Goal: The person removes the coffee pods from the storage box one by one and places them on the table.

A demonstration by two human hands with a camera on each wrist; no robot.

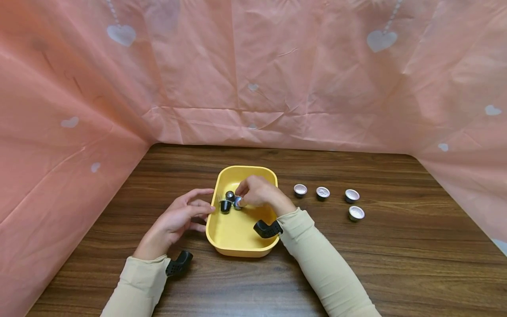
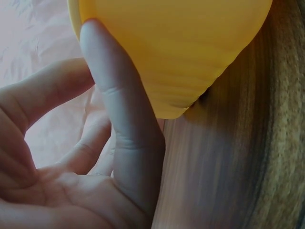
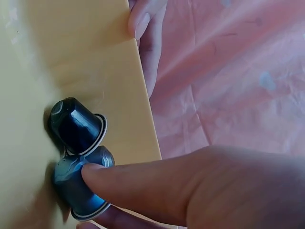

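Note:
Inside the yellow bin (image 1: 241, 237) my right hand (image 1: 255, 191) pinches a blue coffee capsule (image 3: 76, 183), thumb on its side and a finger beneath. Right against it lies a black coffee capsule (image 3: 78, 126) on its side. The head view shows this black capsule near the bin's left wall, with another dark capsule (image 1: 229, 195) just behind it. My left hand (image 1: 180, 218) is at the left side of the bin, fingers loosely extended. Its thumb (image 2: 119, 100) touches the bin near the rim, and the other fingers stay outside the wall.
Several coffee capsules with pale foil lids up stand on the wooden table (image 1: 396, 264) right of the bin, among them one nearest the bin (image 1: 300, 190) and one at the front (image 1: 356, 213). A pink curtain (image 1: 277, 79) with hearts encloses the back and sides.

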